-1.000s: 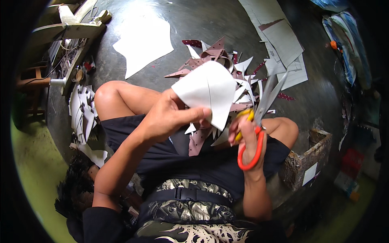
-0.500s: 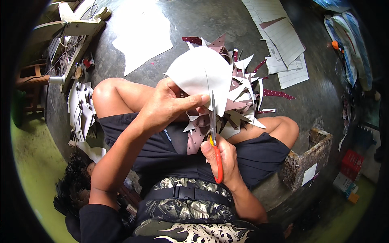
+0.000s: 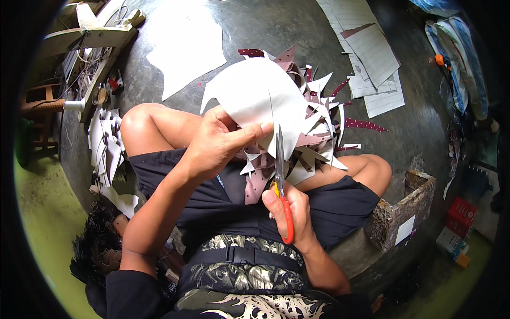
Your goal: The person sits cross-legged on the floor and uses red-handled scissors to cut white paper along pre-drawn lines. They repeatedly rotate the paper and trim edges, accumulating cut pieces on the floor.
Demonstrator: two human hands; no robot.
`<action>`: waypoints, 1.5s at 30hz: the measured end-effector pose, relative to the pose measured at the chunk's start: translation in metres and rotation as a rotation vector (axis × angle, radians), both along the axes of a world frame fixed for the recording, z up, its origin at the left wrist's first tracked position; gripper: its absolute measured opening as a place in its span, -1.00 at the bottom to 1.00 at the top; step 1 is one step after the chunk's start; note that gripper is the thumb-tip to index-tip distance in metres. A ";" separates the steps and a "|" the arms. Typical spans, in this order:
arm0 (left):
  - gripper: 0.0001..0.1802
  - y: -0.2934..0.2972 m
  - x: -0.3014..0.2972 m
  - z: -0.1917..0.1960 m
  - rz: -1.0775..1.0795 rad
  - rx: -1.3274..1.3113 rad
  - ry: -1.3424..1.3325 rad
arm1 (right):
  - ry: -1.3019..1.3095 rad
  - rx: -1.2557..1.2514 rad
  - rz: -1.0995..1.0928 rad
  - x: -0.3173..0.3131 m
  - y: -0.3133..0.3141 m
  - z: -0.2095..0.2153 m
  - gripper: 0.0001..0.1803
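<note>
The white piece (image 3: 255,90) is just above the centre of the frame, a curved shape with a dark line running down its face. The left hand (image 3: 215,139) pinches its lower left part, thumb on top and the other fingers mostly hidden beneath. The scissors (image 3: 280,159) point up at its lower edge, near the line; how far the blades have cut in, I cannot tell. The right hand (image 3: 294,208), just below centre, is closed around their red and yellow handles.

Behind the piece and to its right lies a heap of scraps (image 3: 319,123), white, dusty pink and dotted dark red, some reaching down between the person's legs. A large white sheet (image 3: 188,56) lies on the grey floor (image 3: 249,26) at upper left, and lined sheets (image 3: 374,56) overlap at upper right. Pale offcuts (image 3: 105,154) are stacked at left, below a wooden frame (image 3: 98,38). A rough box (image 3: 406,207) stands at lower right, beside the person's knee (image 3: 378,167).
</note>
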State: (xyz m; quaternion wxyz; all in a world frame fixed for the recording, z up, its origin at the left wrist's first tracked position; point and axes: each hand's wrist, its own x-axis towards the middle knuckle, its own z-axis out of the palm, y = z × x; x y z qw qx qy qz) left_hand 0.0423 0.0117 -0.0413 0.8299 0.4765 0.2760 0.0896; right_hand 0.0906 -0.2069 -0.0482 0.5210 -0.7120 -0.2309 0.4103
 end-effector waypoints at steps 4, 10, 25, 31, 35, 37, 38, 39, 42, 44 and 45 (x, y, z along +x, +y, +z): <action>-0.64 -0.007 -0.004 -0.001 -0.011 0.030 -0.022 | 0.019 0.012 0.000 0.003 0.007 0.005 -0.65; -0.65 -0.009 -0.010 0.000 -0.073 0.117 -0.002 | 0.047 0.013 -0.008 0.004 0.012 0.012 -0.67; -0.64 -0.018 -0.007 0.005 0.034 0.041 -0.084 | -0.034 0.065 -0.069 -0.003 0.014 0.001 -0.67; -0.61 -0.025 -0.012 0.006 -0.011 0.069 -0.029 | 0.022 0.104 -0.128 -0.007 0.011 -0.008 -0.60; -0.62 -0.021 -0.011 0.010 0.030 -0.047 -0.068 | 0.079 0.068 -0.117 -0.009 0.005 -0.006 -0.57; -0.63 -0.016 -0.009 0.011 0.100 -0.212 -0.078 | 0.100 0.040 -0.099 -0.008 0.004 -0.005 -0.63; -0.64 -0.017 -0.006 0.009 0.144 -0.157 -0.060 | 0.110 0.022 -0.089 -0.008 0.004 -0.006 -0.66; -0.65 -0.018 -0.003 0.008 0.195 -0.101 -0.067 | 0.063 0.037 -0.074 -0.008 0.004 -0.008 -0.68; -0.69 -0.025 -0.002 0.007 0.139 -0.041 -0.017 | -0.066 0.097 -0.072 -0.006 0.006 -0.016 -0.66; -0.70 -0.029 -0.004 0.006 0.103 -0.043 -0.005 | -0.286 0.111 -0.101 -0.007 0.006 -0.022 -0.61; -0.70 -0.029 -0.005 0.006 0.086 -0.040 0.006 | -0.410 0.138 -0.127 -0.007 0.006 -0.024 -0.59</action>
